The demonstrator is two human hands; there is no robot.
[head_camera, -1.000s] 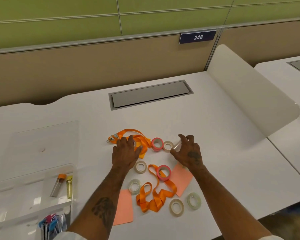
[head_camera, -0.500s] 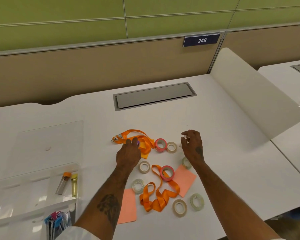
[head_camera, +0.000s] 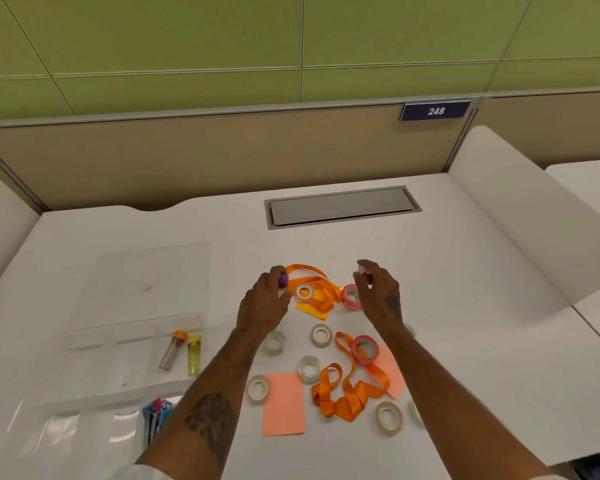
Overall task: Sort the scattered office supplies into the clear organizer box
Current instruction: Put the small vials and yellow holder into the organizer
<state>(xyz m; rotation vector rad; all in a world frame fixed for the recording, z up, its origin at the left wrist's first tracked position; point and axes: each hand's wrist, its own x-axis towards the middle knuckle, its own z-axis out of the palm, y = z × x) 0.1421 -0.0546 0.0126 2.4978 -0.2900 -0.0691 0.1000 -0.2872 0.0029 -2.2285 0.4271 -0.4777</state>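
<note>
"Far along?"
"Hardly. The organizer box point(head_camera: 84, 375), at the tabletop's left, holds few items; tape rolls point(head_camera: 321, 335) and ribbons point(head_camera: 343, 393) still lie scattered."
"Hands?"
"Left hand point(head_camera: 265, 306) pinches a purple thing point(head_camera: 283, 279); right hand point(head_camera: 378, 296) something small."

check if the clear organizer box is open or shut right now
Open. The clear organizer box has its lid swung back flat on the desk behind it, and the orange-capped tube lies uncovered in a compartment.
</note>
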